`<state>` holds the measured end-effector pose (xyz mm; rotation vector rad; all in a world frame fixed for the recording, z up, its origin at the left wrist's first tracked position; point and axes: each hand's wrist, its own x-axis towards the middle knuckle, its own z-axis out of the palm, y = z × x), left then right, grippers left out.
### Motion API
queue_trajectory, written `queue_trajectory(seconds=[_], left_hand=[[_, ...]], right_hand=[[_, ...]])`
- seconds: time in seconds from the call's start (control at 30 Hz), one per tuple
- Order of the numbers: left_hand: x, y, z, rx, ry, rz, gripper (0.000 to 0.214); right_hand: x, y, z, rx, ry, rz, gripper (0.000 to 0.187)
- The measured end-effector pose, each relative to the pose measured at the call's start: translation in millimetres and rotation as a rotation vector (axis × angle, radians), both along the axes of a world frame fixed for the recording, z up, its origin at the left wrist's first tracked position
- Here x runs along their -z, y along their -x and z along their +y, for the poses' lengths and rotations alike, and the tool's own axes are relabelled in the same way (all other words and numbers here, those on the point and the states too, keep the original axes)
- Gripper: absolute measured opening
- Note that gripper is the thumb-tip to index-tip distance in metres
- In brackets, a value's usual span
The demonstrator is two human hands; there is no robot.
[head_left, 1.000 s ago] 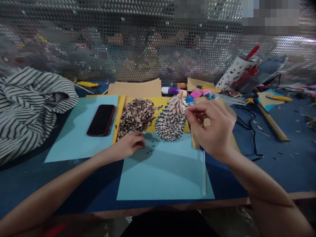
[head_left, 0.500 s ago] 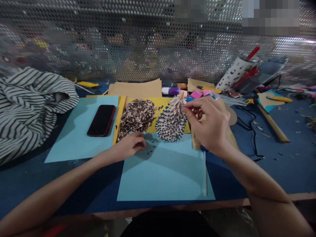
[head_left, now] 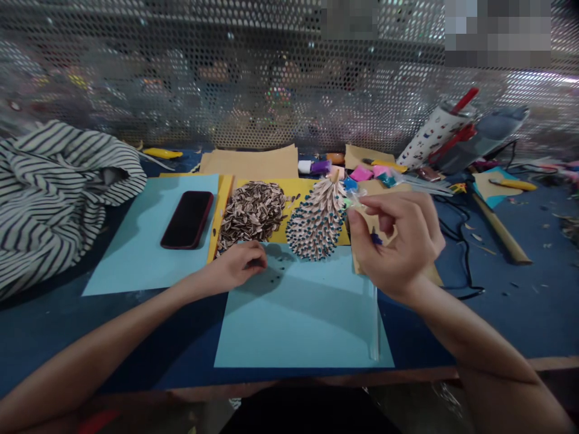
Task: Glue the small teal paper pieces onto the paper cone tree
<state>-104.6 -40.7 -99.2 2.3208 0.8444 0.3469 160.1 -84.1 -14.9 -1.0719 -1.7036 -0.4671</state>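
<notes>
A cone-shaped piece covered in striped seeds with blue tips lies on a yellow card, its lower end over a light blue sheet. My right hand hovers just right of the cone, fingers pinched on a small clear packet that holds something blue. My left hand rests on the light blue sheet's upper left corner, fingers curled together beside several tiny dark beads. A pile of loose striped seeds lies right above that hand.
A dark phone lies on a second light blue sheet at the left, beside striped cloth. Brown card, coloured bits, a patterned tube, black cable and a wooden stick crowd the back right. Perforated metal closes the back.
My right hand has drawn back from the cone's tip, down and to the right, still pinched on the small packet. My left hand has stayed put.
</notes>
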Motion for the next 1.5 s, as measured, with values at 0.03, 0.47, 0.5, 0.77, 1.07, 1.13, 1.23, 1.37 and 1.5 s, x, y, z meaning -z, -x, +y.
queue_trajectory(seconds=[0.03, 0.47, 0.5, 0.77, 1.07, 1.13, 1.23, 1.37, 1.5], left_hand=[[-1.6, -0.4, 0.1, -0.008, 0.005, -0.014, 0.013], [-57.3, -32.3, -23.1, -0.289, 0.056, -0.34, 0.014], [-61.0, -36.9, -25.0, -0.277, 0.075, -0.35, 0.014], [-71.1, -60.5, -28.5, -0.22, 0.27, -0.428, 0.016], [-68.8, -67.4, -26.5, -0.201, 0.495, -0.461, 0.026], [-69.0, -68.6, -26.6, -0.202, 0.513, -0.456, 0.03], [-68.9, -70.6, -26.5, -0.202, 0.503, -0.462, 0.032], [-68.9, -72.9, -26.1, -0.201, 0.482, -0.479, 0.027], [-69.7, -73.5, -24.9, -0.207, 0.442, -0.495, 0.019]], right_hand=[[1.7, 0.6, -4.0, -0.003, -0.037, 0.009, 0.025], [20.1, 10.1, -28.3, -0.291, 0.404, -0.034, 0.009], [21.8, 11.4, -27.7, -0.304, 0.408, -0.057, 0.008], [23.1, 16.4, -28.0, -0.341, 0.297, -0.052, 0.012], [23.1, 15.4, -27.9, -0.332, 0.206, -0.019, 0.014], [23.7, 14.7, -27.4, -0.329, 0.199, -0.009, 0.013], [24.1, 13.7, -26.9, -0.33, 0.203, -0.004, 0.011], [24.3, 12.4, -27.3, -0.321, 0.222, -0.002, 0.011], [22.3, 8.1, -26.3, -0.303, 0.226, 0.012, 0.011]])
